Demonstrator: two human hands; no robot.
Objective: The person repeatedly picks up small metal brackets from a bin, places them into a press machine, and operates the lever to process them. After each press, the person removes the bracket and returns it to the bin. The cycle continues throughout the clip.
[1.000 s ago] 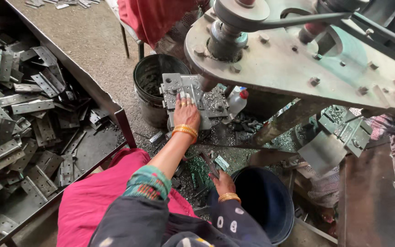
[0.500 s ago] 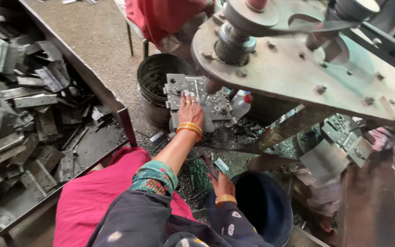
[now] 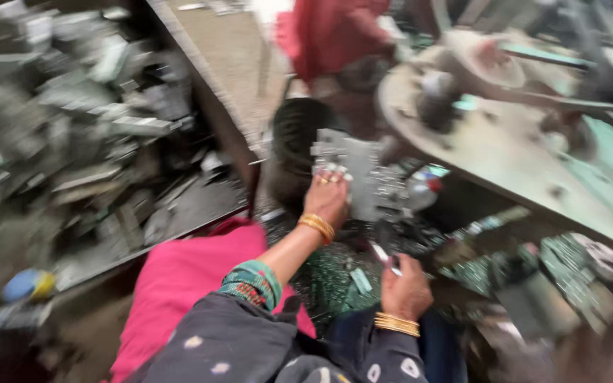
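**Hands close under a heavy machine, in a blurred view**

The left hand [image 3: 328, 197] lies flat, fingers together, on a grey metal plate [image 3: 355, 170] that stands in the middle of the scene, just under the near edge of the big steel machine table [image 3: 505, 163]. Nothing is clamped in it; it presses on the plate. The right hand [image 3: 406, 287], nearer and lower, is closed on a small pale piece [image 3: 384, 257], though the blur hides what that piece is.

The risks, as I judge them: the plate looks sharp-edged and could cut bare fingers if it slips, and the left hand sits close to the machine's moving parts, so a pinch is possible. The small piece could drop into the litter of green scraps [image 3: 335, 273] below and be lost.

The work sits low, among clutter. Left, a tray [image 3: 179, 227] holds heaped grey metal offcuts. A dark bucket [image 3: 296, 142] stands just left of the plate. Far off, a person in red [image 3: 335, 35] stands on a bare concrete floor [image 3: 232, 50].
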